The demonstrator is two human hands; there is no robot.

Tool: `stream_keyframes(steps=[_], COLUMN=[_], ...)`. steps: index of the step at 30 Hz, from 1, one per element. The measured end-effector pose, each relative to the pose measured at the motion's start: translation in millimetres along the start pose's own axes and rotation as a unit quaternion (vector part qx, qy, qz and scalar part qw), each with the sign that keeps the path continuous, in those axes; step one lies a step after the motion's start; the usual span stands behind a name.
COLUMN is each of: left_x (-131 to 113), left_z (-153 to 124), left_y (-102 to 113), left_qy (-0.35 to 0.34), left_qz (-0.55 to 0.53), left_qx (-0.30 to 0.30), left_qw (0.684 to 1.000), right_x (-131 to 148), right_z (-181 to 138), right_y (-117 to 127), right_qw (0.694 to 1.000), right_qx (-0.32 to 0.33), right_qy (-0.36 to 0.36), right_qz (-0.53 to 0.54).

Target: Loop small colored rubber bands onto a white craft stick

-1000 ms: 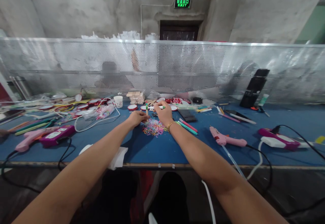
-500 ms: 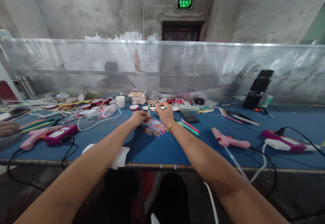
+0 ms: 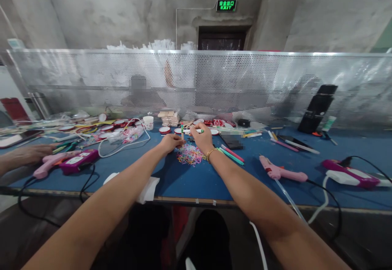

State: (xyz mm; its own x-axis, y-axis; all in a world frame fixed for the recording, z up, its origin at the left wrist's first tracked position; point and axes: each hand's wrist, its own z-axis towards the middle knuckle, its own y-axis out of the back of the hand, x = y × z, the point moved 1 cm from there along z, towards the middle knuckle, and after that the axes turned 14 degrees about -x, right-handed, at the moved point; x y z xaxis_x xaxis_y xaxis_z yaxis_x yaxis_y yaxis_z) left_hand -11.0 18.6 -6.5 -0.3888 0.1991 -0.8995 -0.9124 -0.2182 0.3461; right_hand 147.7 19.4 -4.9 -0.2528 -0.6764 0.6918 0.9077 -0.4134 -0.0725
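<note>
My left hand (image 3: 170, 143) pinches the lower end of a flat wooden craft stick (image 3: 182, 132) and holds it upright. Green and red colour shows near the stick's top. My right hand (image 3: 202, 139), with a gold bracelet at the wrist, is closed around a white marker pen (image 3: 187, 131) with a green end. The pen lies roughly level and its tip is at or close to the stick; contact is too small to tell. Just below both hands is a heap of small multicoloured rubber bands (image 3: 190, 155) on the blue table (image 3: 183, 184).
Pink and teal markers (image 3: 232, 154) lie right of the heap. Pink glue guns (image 3: 281, 172) flank my arms, with cords trailing. Small red-rimmed drums (image 3: 164, 130), a paper cup (image 3: 148, 123) and wooden sticks (image 3: 169, 118) line the back. Another person's hand (image 3: 29, 155) rests at far left.
The view has turned slightly left. The other person's hand reaches farther onto the table. My two hands keep nearly the same pose, with stick and marker still held.
</note>
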Motion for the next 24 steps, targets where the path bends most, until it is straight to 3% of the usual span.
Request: stream_keyframes(steps=[9, 24], left_x=[-0.3, -1.3], left_z=[-0.1, -0.8], left_y=[0.3, 0.1], left_qy=[0.01, 0.002], left_qz=[-0.004, -0.009], left_qx=[-0.002, 0.0], left_qw=[1.0, 1.0], right_x=[0.4, -2.5], right_z=[0.7, 1.2], right_y=[0.1, -1.1], right_qw=[1.0, 1.0], right_qx=[-0.005, 0.002], right_qy=[-0.023, 0.001], right_qz=[-0.003, 0.0])
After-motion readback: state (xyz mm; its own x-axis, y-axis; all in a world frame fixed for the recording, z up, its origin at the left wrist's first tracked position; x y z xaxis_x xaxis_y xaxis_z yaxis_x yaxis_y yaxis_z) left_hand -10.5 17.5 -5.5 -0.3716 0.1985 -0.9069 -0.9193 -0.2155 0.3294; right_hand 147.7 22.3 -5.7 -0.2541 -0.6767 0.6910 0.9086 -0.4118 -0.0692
